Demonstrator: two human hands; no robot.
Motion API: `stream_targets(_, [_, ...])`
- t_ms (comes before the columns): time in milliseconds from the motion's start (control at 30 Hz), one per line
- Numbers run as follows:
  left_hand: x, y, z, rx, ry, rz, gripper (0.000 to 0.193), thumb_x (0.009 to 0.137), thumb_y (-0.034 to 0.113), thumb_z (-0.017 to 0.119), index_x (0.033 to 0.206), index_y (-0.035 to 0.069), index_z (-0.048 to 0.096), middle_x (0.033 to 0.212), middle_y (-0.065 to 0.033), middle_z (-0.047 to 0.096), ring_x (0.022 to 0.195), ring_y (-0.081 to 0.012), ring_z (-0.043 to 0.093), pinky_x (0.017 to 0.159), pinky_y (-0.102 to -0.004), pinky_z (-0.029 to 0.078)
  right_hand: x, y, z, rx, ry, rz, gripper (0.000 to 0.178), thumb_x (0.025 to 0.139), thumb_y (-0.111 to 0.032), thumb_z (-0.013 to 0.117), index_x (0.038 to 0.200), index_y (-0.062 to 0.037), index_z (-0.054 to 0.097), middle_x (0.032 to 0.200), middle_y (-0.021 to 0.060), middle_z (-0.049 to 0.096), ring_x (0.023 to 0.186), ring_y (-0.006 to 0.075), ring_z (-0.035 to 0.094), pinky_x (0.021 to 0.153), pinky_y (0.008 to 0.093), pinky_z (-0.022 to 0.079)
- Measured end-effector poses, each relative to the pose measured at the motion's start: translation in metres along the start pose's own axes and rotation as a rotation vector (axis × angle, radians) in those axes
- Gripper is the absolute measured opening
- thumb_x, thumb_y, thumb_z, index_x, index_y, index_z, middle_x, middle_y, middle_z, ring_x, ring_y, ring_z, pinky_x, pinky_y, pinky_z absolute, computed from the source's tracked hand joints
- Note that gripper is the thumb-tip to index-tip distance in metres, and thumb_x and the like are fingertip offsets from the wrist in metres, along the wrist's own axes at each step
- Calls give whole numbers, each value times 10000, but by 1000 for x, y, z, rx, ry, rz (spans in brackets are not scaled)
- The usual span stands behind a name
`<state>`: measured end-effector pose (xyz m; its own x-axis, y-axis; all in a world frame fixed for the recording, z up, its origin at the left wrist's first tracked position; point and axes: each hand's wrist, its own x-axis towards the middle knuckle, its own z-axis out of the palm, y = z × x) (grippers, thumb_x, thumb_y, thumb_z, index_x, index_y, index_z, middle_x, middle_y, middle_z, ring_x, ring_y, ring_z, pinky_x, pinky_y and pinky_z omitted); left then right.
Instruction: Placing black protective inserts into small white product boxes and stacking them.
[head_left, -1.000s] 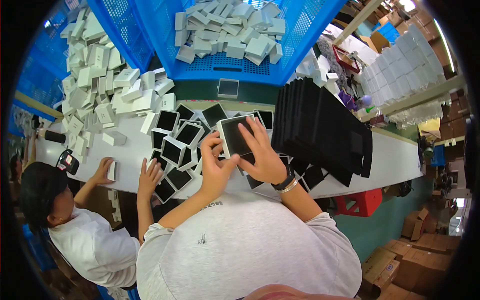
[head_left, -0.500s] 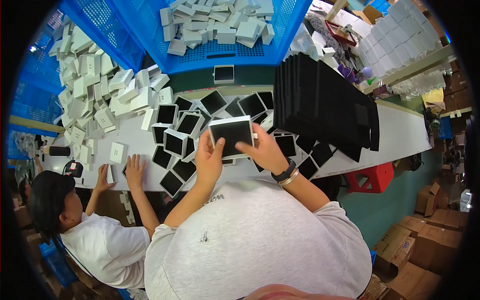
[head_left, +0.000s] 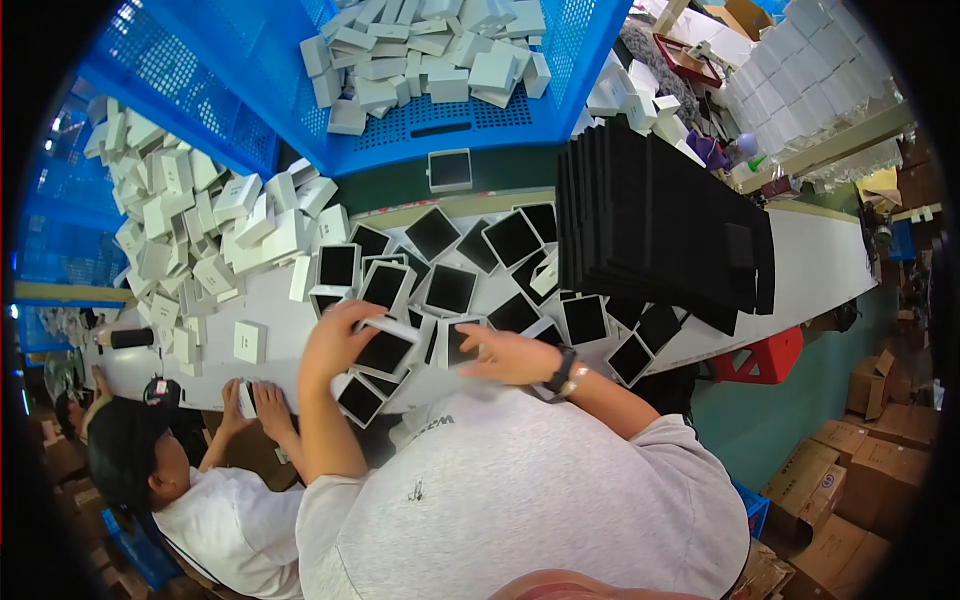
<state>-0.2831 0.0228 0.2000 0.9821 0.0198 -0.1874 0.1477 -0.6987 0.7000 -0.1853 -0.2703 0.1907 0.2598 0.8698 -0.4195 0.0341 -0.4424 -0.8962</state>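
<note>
My left hand is closed round the edge of a shallow white box with a black inside, tilted above the tabletop at the front. To its right my right hand, a black band on its wrist, reaches over the table with fingers apart, somewhat blurred. Its fingertips are beside another white box with a dark inside; whether they touch it I cannot tell. Around and beyond both hands lie several more such black-lined boxes, some overlapping.
A stack of black foam sheets stands at the right. White boxes are heaped at the left and in a blue crate at the back. At my left a co-worker handles a small box. A red stool is beyond the table's right front edge.
The black-lined box that both hands held up in the middle is no longer between them. My left hand has moved left and down to a box; my right hand is lower, fingers spread.
</note>
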Motion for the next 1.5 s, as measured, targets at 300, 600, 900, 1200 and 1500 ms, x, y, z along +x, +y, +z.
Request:
stream_targets(300, [192,42,-49,444,483,202,741,700,237,759,1349,121,422,1422,-156,343,1301,-375,313,1057,-464,269,-170,115,-244,-980,1791,697,787,754,-532,675,1330,-68,406,1259,221,471,1130,427,458,954,487,384])
stream_targets(600, [474,-36,36,513,543,87,804,752,167,656,1440,153,241,1470,-98,279,1348,-358,259,1090,-501,222,-189,209,-242,-1005,1600,741,455,878,-307,601,1224,-29,497,1155,187,524,1064,363,508,898,445,425])
stream_targets(900, [388,-47,53,582,722,152,172,752,78,587,910,126,635,1167,-79,507,1202,-330,411,1030,-560,272,-219,166,-257,-1056,1469,653,292,910,-187,507,1123,9,549,984,228,613,869,400,594,731,449,499])
stream_targets(1200, [118,92,62,-18,609,476,253,664,-71,596,816,120,664,1380,-211,341,1317,-484,247,1059,-513,261,-73,-22,-124,263,1292,-277,281,877,-57,587,1138,47,573,901,30,619,773,64,545,694,191,443])
stream_targets(1500, [22,115,69,-43,364,592,261,594,-85,618,757,117,641,1393,-181,340,1313,-447,284,1033,-479,322,-44,-42,-36,-94,999,-222,277,876,-54,534,1145,5,561,808,79,588,703,158,553,650,281,454])
